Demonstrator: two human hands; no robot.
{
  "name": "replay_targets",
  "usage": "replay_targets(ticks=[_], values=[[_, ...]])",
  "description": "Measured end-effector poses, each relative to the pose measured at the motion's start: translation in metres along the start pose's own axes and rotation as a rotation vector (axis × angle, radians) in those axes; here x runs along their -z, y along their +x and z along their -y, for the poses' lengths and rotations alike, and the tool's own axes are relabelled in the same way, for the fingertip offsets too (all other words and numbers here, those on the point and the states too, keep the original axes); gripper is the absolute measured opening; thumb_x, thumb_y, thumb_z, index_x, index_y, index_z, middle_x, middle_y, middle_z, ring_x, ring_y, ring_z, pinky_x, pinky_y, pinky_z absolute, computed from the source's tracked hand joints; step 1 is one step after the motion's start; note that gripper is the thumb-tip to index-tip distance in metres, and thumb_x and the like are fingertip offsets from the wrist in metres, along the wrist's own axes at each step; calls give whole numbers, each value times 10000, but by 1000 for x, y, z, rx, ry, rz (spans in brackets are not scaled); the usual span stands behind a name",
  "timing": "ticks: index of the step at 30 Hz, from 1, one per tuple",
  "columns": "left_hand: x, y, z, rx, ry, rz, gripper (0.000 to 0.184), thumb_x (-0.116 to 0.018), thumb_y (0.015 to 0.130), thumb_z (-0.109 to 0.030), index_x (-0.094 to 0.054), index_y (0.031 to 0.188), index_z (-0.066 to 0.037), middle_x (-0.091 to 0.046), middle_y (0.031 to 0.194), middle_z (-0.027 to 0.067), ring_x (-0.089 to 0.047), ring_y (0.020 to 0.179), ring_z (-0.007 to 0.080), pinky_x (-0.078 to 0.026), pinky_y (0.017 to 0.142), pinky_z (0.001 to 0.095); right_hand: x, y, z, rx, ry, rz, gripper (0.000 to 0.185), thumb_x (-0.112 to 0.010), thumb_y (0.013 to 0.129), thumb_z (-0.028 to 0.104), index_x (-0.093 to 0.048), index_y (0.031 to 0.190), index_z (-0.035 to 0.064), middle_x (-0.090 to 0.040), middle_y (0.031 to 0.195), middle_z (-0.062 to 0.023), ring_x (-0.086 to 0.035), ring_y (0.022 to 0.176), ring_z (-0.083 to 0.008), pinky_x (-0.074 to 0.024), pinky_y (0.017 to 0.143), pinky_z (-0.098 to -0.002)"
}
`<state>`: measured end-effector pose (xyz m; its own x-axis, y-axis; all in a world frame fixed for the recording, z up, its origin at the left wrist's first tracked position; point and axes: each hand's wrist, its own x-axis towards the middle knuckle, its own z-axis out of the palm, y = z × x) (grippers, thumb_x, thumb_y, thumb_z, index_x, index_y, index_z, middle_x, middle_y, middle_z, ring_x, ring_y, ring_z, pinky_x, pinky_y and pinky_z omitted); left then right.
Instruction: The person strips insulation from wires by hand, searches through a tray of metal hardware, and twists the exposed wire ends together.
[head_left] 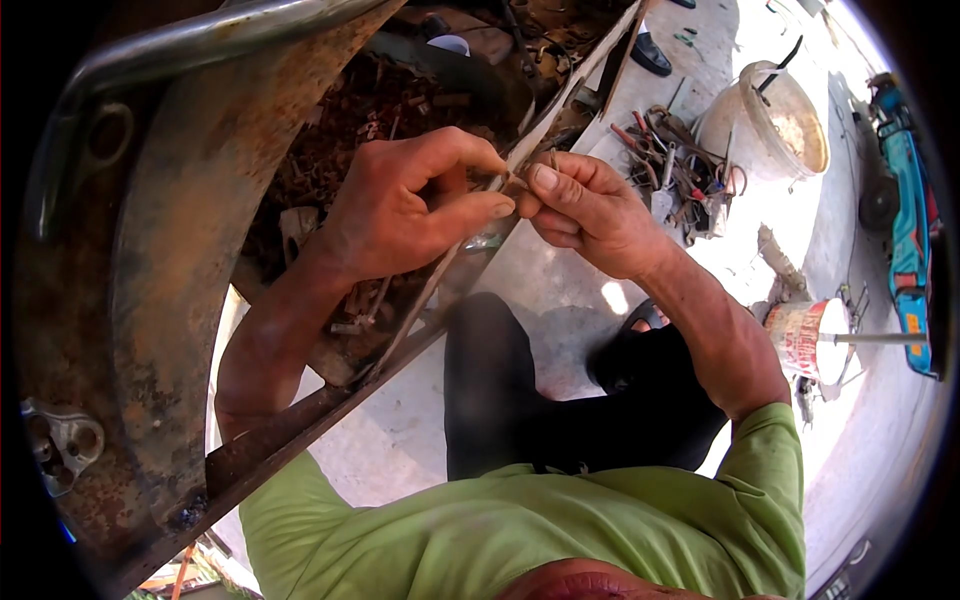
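My left hand (405, 205) is above the rusty tray (420, 312), its thumb and index finger curved toward a small thin piece (515, 180) near the tray's raised edge. Whether those fingertips touch the piece is too small to tell. Close by on the right, my right hand (590, 208) pinches that piece between thumb and curled fingers; most of it is hidden. Rusty scraps and small metal parts (375, 125) lie in the tray beneath and behind my left hand.
Pliers and other tools (665, 150) lie on the floor to the right, beside a whitish bucket (725, 120). A smaller red-and-white bucket (800, 340) stands nearer. A blue machine (908, 220) is at far right. Rusty metal with a curved tube (190, 45) fills the left.
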<state>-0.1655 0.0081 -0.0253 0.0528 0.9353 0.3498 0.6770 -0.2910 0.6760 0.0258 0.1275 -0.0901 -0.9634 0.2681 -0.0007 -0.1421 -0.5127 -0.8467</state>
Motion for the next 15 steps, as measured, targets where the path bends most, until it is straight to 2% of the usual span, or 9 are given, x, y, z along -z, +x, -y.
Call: replay_targets(ticks=[3,6,9,12,15], values=[[1,0,0,7,1,20,233,-814,804,-97,-684,991,-46,-603,602,5,-548,540,48,-415,490,240,-2,1,-2,75,-36,-8,285,-538,1057,304,-586,941,49,-418,681,52,-323,582,-52,-282,529,-220],[0,0,0,13,-14,25,208,-806,814,-93,-682,972,-40,-610,615,8,-552,549,47,-424,499,238,0,-2,-3,90,-103,-52,231,-609,1025,268,-642,960,49,-514,735,71,-404,639,-29,-324,561,-209],[-2,0,-1,5,-58,5,171,-784,838,-89,-680,963,-37,-628,656,21,-567,566,63,-442,515,250,-3,-2,-3,135,-219,-98,225,-645,1005,265,-638,951,47,-531,758,70,-445,699,-32,-369,605,-219],[-6,0,2,-6,-74,3,139,-751,875,-115,-680,964,-34,-647,712,46,-594,591,95,-466,540,273,-3,-2,-4,206,-387,-134,218,-656,998,248,-635,943,37,-543,777,60,-458,723,-39,-392,628,-230],[-3,0,0,6,-14,86,142,-672,954,-124,-661,1025,-2,-666,775,60,-608,651,121,-484,589,280,-7,-3,-5,216,-402,-181,207,-654,994,220,-628,930,25,-549,784,48,-455,726,-43,-391,632,-231]])
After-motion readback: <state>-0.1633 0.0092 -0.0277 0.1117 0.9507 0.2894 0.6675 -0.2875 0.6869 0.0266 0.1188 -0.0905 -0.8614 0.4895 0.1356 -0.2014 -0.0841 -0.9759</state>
